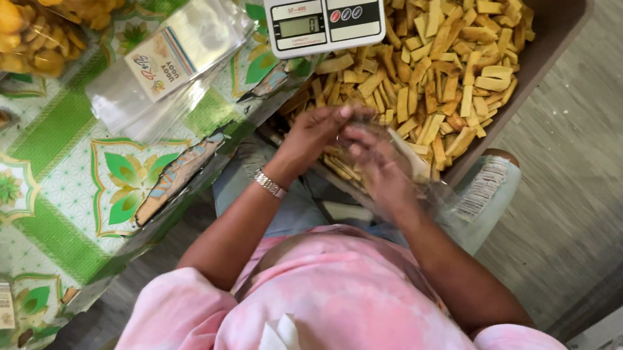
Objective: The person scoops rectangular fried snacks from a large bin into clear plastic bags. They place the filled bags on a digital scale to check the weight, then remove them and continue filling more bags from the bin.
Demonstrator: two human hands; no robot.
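clear plastic bag (pixel 374 170) sits mid-frame, crumpled and partly filled with pale yellow snack sticks (pixel 446 66), which also fill the brown tray up top.

The person wears a soft pink and white tie-dye shirt (pixel 359 311) with short sleeves, light blue jeans (pixel 487 193) with rips at the knee, and a shiny silver watch (pixel 270 184) on one wrist.
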